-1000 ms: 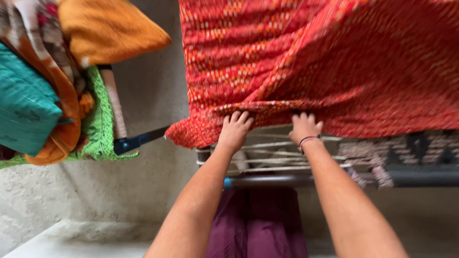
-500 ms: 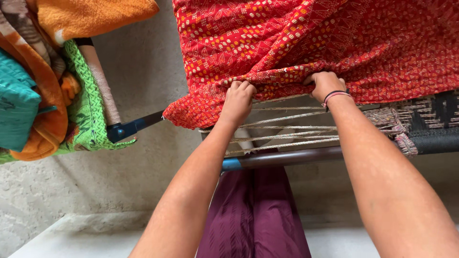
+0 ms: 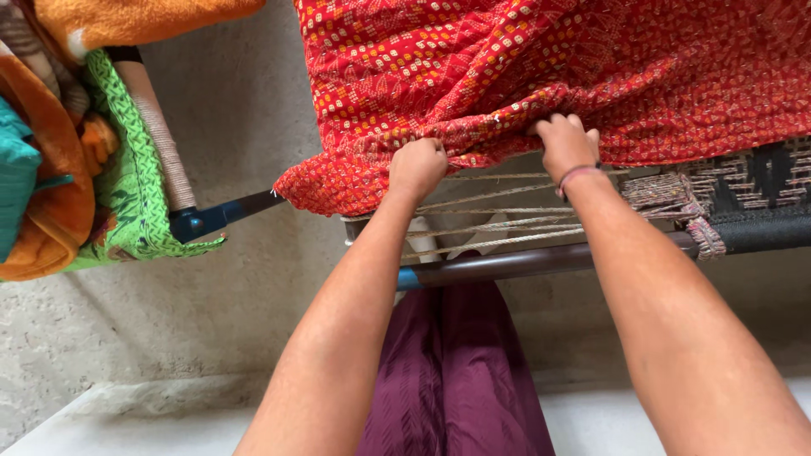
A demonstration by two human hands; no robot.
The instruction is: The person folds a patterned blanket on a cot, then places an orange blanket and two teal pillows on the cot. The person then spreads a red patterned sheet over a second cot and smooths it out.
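Observation:
A red quilt (image 3: 541,67) with small yellow and white print lies over a rope-strung cot (image 3: 507,262). My left hand (image 3: 417,165) is closed on the quilt's near edge, close to its hanging corner. My right hand (image 3: 564,145), a thin band on its wrist, grips the same folded edge a little to the right. The quilt bunches into folds above both hands. Bare cords of the cot (image 3: 490,228) show just below my hands.
A second cot (image 3: 160,152) at the left carries a green cloth (image 3: 135,194), orange blanket (image 3: 127,17) and teal bundle (image 3: 15,169). Grey concrete floor (image 3: 152,321) lies between the cots. My maroon garment (image 3: 456,371) hangs below the cot's dark rail. Woven black-patterned webbing (image 3: 743,186) shows at right.
Both hands have closed tighter on the quilt's edge and pushed it up and away, bunching it. More of the cot's cords are uncovered. The view has shifted slightly.

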